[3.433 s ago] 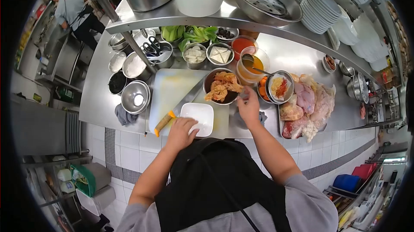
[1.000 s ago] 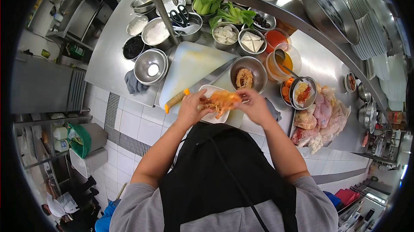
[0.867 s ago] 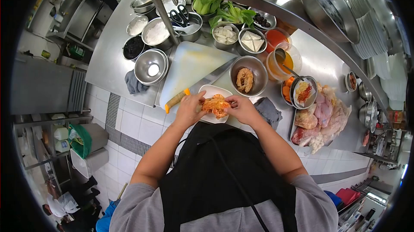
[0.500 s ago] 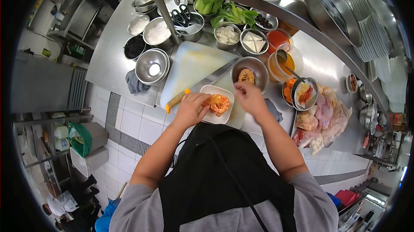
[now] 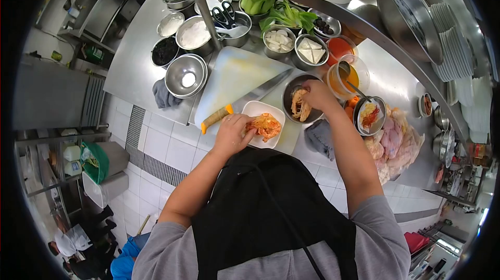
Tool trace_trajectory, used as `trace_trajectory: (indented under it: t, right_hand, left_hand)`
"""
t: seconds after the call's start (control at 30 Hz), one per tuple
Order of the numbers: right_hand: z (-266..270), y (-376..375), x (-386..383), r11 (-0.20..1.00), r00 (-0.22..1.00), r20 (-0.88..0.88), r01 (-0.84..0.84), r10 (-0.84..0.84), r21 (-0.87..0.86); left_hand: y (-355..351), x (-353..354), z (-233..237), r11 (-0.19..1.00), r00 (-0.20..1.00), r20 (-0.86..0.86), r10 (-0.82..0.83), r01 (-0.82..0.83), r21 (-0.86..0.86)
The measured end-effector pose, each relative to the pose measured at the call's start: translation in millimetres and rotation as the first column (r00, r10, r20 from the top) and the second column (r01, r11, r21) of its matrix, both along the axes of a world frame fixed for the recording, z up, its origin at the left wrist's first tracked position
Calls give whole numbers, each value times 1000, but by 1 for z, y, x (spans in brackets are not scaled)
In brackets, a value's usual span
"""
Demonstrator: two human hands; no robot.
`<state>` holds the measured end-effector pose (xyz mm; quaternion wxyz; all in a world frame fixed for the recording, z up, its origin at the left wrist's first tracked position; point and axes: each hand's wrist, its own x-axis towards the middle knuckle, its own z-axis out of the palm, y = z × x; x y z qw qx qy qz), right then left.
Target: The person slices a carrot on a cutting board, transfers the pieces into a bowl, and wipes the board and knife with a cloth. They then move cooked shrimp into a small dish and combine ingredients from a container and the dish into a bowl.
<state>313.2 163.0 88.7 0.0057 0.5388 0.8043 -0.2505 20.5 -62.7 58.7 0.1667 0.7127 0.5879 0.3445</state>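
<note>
My left hand is at the left rim of a white square dish, fingers closed against a reddish-orange piece that looks like a cooked prawn. Over the rim of a steel bowl reaches my right hand, its fingers pinching a paler orange, stringy prawn piece. My right fingertips are partly hidden. A large knife with a yellow-orange handle lies across the white cutting board, behind my left hand.
Steel bowls stand at the left, and a pot with scissors behind the board. Leafy greens, tofu and a tub of orange liquid stand farther back. Raw poultry lies right, under an overhead shelf.
My right hand has moved right and slightly up, from the steel bowl's near edge to its right side, and the piece in it is now tilted. My left hand stays at the dish.
</note>
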Motion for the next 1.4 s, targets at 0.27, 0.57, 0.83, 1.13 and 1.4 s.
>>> trace_trajectory:
  t: [0.27, 0.57, 0.83, 1.13, 1.4]
  right_hand:
    - [66, -41, 10, 1000, 996, -89, -14, 14, -5]
    - [79, -120, -10, 932, 777, -515, -298, 363, 207]
    - [18, -146, -15, 823, 734, -391, -416, 555, 388]
    - [-1, -160, -9, 764, 716, -327, -445, 617, 467]
    - [-28, -180, 1, 733, 752, -247, -421, 611, 534]
  left_hand:
    - [1, 0, 0, 1000, 1000, 15, 1, 0, -11]
    - [7, -8, -1, 996, 993, 102, -58, 64, -56]
    - [6, -27, -8, 986, 990, 95, -100, 112, -122]
    - [2, -26, 26, 969, 949, 273, -155, 199, -144]
    - [-8, -6, 18, 980, 982, 16, -191, 191, -46]
